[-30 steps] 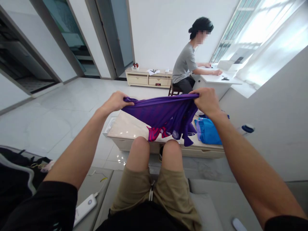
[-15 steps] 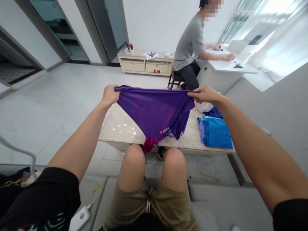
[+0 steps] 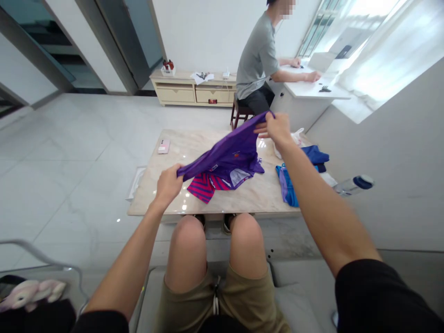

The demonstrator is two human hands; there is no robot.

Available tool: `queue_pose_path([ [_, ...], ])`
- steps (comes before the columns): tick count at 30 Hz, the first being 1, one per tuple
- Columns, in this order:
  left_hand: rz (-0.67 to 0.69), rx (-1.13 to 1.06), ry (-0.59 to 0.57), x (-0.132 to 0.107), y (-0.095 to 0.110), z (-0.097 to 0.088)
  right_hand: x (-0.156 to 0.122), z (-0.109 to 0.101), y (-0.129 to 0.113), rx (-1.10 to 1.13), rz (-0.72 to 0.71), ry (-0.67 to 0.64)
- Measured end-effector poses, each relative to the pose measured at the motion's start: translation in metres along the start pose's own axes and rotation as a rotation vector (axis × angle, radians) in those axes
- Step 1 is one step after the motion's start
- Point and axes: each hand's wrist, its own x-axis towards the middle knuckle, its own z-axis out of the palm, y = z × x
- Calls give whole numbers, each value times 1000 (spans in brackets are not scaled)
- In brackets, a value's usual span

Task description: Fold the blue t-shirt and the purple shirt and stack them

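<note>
A purple jersey [image 3: 229, 150] with pink-and-purple striped parts is stretched between my two hands over the marble-topped table. My left hand [image 3: 169, 185] is closed on its lower left edge, low above the tabletop. Higher and farther away, my right hand [image 3: 277, 128] pinches the opposite corner, some of its fingers extended. The striped part and the collar side rest on the table [image 3: 149, 196]. Right of the jersey lies folded blue and lavender clothing [image 3: 287, 187], partly hidden by my right forearm.
A pink phone [image 3: 164, 146] lies at the table's far left. Dark blue cloth [image 3: 315, 155], a white plastic bag [image 3: 297, 136] and a clear bottle [image 3: 354, 186] are on the right. Beyond, a person in a grey shirt [image 3: 258, 55] sits at a white desk [image 3: 298, 88].
My left hand has come down and nearer, while my right hand has moved left and slightly up. The jersey's top edge now slants, and its lower part has settled on the table.
</note>
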Motion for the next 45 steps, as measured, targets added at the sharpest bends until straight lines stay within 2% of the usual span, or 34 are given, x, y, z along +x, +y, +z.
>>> queue_pose_path([
  [2,-37,55,-29,-30,-21,5,-31,-3,32,44,47,6],
  [5,7,-22,-175,-54,-32,-12,-73,-37,65,113,76,12],
  [9,148,-137,-384,-65,-19,-43,-114,-92,79,172,-9,26],
  [11,162,-59,-411,-71,-9,-50,-130,-103,79,193,-51,20],
  [12,155,4,-396,-74,-3,-49,-137,-103,79,197,-71,3],
  [14,147,116,-311,-81,16,-40,-146,-89,75,172,-122,-71],
  [17,261,72,-164,-84,68,-7,-149,-50,61,58,-243,-243],
  [19,357,-76,-183,-77,109,21,-144,-22,46,-15,-331,-342],
  [20,361,-133,-187,-70,126,33,-142,-10,39,-31,-379,-372],
  [21,357,-168,-173,-63,139,43,-141,-1,32,-25,-430,-392],
  [23,311,-248,-196,-48,153,54,-145,10,26,45,-526,-388],
  [26,138,-439,-319,-33,148,53,-171,12,41,150,-571,-221],
  [28,-7,-571,-322,-31,142,46,-193,12,63,92,-531,-70],
  [29,-61,-616,-298,-32,141,42,-204,15,75,32,-501,-44],
  [31,-81,-636,-269,-38,145,36,-219,26,95,-103,-431,-104],
  [33,-16,-585,-256,-47,154,31,-226,42,105,-197,-364,-162],
  [37,104,-573,-134,-63,163,18,-227,68,105,-119,-320,-71],
  [40,114,-719,-110,-68,149,4,-226,69,106,51,-348,-87],
  [43,15,-876,-217,-67,126,-12,-219,61,106,232,-339,-193],
  [45,-57,-869,-273,-64,112,-23,-208,52,101,302,-309,-268],
])
